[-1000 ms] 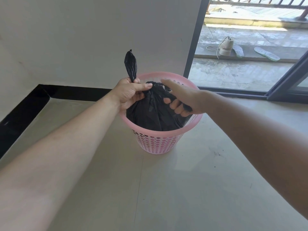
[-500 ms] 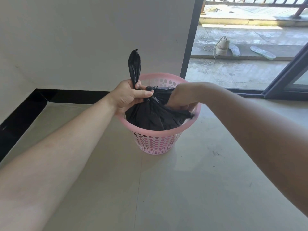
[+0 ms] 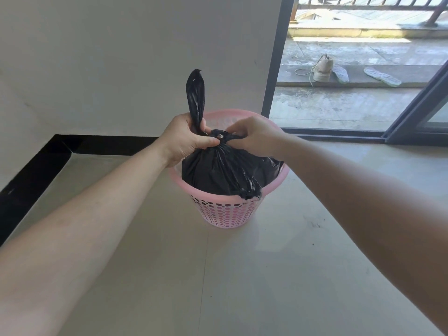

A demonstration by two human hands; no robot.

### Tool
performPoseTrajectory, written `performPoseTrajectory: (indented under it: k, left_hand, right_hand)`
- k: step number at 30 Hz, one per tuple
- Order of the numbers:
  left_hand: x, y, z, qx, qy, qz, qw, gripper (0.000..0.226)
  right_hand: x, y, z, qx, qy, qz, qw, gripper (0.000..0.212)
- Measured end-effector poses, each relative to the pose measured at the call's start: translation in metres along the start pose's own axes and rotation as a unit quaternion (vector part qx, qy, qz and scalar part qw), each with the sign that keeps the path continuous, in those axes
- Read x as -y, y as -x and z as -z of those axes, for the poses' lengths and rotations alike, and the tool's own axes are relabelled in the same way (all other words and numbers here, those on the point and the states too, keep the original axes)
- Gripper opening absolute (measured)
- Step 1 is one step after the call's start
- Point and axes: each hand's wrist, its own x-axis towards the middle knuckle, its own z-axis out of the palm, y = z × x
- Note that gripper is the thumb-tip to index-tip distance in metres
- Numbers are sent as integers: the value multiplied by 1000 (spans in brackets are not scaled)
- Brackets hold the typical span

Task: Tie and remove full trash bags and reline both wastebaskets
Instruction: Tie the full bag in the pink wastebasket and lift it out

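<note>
black trash bag (image 3: 218,170) at centre of frame, glossy, creased, bulging full, sitting inside a pink wastebasket (image 3: 228,214) and rising above its rim. neck gathered into a tight knot at the top. one twisted tail (image 3: 196,93) standing upright above the knot, a second tail (image 3: 251,187) draped down the front and lying over the near rim. basket round, tapered toward the base, wall pierced with rows of small round holes, standing on the pale tiled floor (image 3: 218,275).

left hand (image 3: 184,139) just left of the knot, fingers curled round the base of the upright tail, thumb pressed toward the knot. right hand (image 3: 254,137) just right of it, fingertips pinching the gathered plastic at the knot. both forearms bare, reaching in from the lower corners.

white wall (image 3: 121,57) across the upper left, black skirting (image 3: 36,170) along its foot. dark door frame (image 3: 276,57) right of centre, sunlit terrace beyond at upper right, with a beige laced shoe (image 3: 322,69) and two loose insoles (image 3: 381,76) on a low step. railing (image 3: 363,1) along the top edge.
</note>
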Motion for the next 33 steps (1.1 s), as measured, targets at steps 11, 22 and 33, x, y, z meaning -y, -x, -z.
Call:
performPoseTrajectory:
  k: [11,22,33]
  left_hand:
    - [9,-10,-14,-173,-86,36,981,35]
    - [3,1,-11,-37,302,183,935,27]
    - [14,-2,-19,-116,250,105,955,28]
  right_hand:
    - [-1,-1,2,4,-122,-17,992,12]
    - [-5,6,-15,-35,-133,-24,990,19]
    - [-16,5,-14,12,-219,-77,973,9]
